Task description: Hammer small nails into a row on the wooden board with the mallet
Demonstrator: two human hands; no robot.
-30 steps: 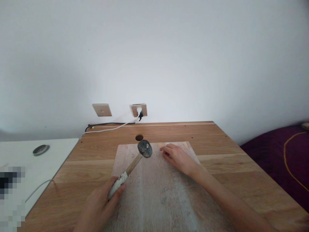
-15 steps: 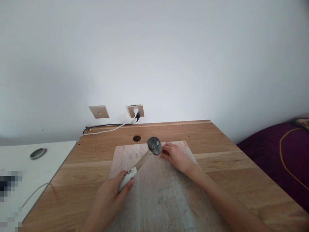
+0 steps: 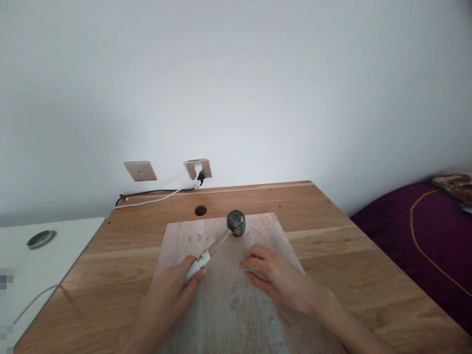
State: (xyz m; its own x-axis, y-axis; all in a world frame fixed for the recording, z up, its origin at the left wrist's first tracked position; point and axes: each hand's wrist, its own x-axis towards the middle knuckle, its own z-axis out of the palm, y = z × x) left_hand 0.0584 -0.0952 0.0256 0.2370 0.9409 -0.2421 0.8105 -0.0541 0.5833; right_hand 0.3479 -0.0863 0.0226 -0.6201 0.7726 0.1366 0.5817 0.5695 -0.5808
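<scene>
My left hand (image 3: 173,290) is wrapped round the pale, worn handle of a mallet (image 3: 236,223), whose dark, scuffed head is raised over the far part of a whitish wooden board (image 3: 217,314). My right hand (image 3: 271,275) is over the board's right half, thumb and fingers apart, with nothing visible between them. Just left of and nearer than its fingertips lie a small metal piece (image 3: 236,287) and another metal piece (image 3: 235,302), perhaps nails. Several tiny specks, maybe nail heads, dot the board's far end on both sides of the mallet head.
Under the board is a brown wooden tabletop (image 3: 342,260) with a round cable hole (image 3: 200,210). Cables (image 3: 158,198) run along its back edge to a wall socket (image 3: 198,169). A white surface (image 3: 70,255) adjoins on the left; purple fabric (image 3: 391,216) lies on the right.
My right hand has drawn back from beside the mallet head toward the small metal pieces, and its fingers have parted. My left hand still holds the mallet in much the same position.
</scene>
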